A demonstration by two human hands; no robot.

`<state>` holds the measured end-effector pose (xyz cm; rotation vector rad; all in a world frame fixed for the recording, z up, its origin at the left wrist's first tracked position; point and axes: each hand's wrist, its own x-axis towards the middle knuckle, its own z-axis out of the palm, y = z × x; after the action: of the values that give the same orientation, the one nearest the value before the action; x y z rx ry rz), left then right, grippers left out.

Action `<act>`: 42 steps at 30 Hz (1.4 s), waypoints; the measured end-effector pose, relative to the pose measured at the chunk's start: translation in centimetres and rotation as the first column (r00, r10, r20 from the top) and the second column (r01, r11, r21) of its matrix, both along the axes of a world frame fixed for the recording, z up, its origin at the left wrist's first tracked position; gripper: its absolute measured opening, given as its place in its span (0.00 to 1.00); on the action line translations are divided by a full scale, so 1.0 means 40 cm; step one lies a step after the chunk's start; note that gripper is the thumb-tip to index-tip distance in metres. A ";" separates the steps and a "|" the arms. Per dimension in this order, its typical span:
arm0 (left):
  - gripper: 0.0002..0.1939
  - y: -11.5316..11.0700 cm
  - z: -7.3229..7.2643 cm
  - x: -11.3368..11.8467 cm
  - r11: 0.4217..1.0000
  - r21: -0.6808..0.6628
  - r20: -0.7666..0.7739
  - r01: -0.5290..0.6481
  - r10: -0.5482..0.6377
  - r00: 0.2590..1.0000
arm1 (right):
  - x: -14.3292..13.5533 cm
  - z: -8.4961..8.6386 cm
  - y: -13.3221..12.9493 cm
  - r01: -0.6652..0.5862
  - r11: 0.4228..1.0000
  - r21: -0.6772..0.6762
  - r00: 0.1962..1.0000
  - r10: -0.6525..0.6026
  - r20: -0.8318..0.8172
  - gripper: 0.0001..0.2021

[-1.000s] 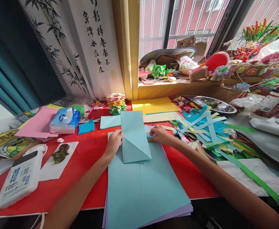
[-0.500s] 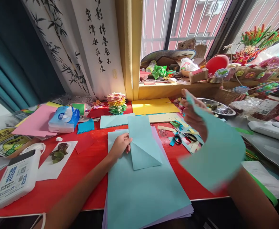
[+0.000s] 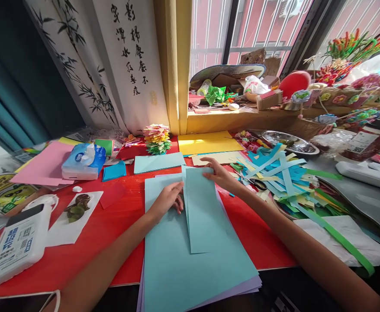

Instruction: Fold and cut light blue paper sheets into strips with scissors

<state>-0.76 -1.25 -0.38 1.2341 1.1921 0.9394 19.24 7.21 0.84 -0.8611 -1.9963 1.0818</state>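
Two narrow light-blue paper pieces point(image 3: 203, 212) overlap above a larger stack of light-blue sheets point(image 3: 167, 277); the front piece covers most of the one behind. My left hand point(image 3: 168, 200) is closed at their upper left edge, thumb on the rear piece and other fingers curled below. With thumb and fingers, my right hand point(image 3: 218, 174) pinches the front piece near its upper right corner. Lilac sheets point(image 3: 242, 291) show beneath the big stack. Black-handled scissors point(image 3: 258, 184) lie right of my right hand, partly under paper strips point(image 3: 277, 167).
Further back lie a pale-blue paper stack point(image 3: 159, 163), yellow sheets point(image 3: 206, 143) and a layered paper ornament point(image 3: 157, 139). A tissue pack point(image 3: 84, 161) and a white box point(image 3: 17, 242) occupy the left. At right are a metal bowl point(image 3: 290, 142) and a white napkin point(image 3: 342, 240).
My right hand has come left and brought the curled light-blue sheet over the folded piece at my left hand. The strip heap it covered is now visible.
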 end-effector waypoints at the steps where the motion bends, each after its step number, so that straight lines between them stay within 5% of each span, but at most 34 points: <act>1: 0.20 0.002 -0.003 0.001 1.000 0.011 -0.014 -0.002 0.002 1.000 | -0.005 -0.006 0.001 0.015 1.000 -0.005 1.000 -0.015 -0.001 0.22; 7: 0.17 0.005 -0.014 0.008 0.995 0.070 -0.049 -0.071 0.075 0.996 | -0.023 -0.046 0.018 0.364 0.924 0.121 0.931 -0.357 -0.079 0.32; 9: 0.13 0.002 -0.009 0.006 0.990 0.101 -0.040 -0.099 0.103 0.994 | -0.011 -0.041 0.016 0.435 0.899 0.047 0.892 -0.423 -0.159 0.37; 12: 0.11 -0.002 -0.001 0.002 0.986 0.116 -0.033 -0.122 0.126 0.991 | 0.006 -0.023 -0.001 0.190 0.958 -0.214 0.943 -0.239 -0.231 0.32; 14: 0.11 -0.005 0.000 0.000 0.986 0.115 -0.053 -0.119 0.126 0.991 | 0.007 -0.014 -0.019 -0.035 0.939 -0.341 0.960 -0.063 -0.272 0.25; 16: 0.12 -0.005 -0.002 -0.001 0.985 0.123 -0.079 -0.125 0.135 0.988 | 0.000 -0.012 -0.038 -0.116 0.914 -0.389 0.958 -0.001 -0.288 0.20; 27: 0.23 0.001 0.003 -0.010 0.894 0.298 0.006 -0.336 0.350 0.937 | -0.024 -0.010 -0.082 0.134 0.942 -0.309 0.978 -0.176 -0.113 0.19; 42: 0.17 -0.002 0.008 -0.010 0.900 0.316 0.041 -0.301 0.304 0.952 | -0.041 -0.037 -0.100 0.011 0.950 -0.312 0.957 -0.101 -0.273 0.16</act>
<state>-1.15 -1.33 -0.04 1.3269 1.2982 1.4040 17.59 3.22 -0.65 -0.8565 -1.5785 1.4230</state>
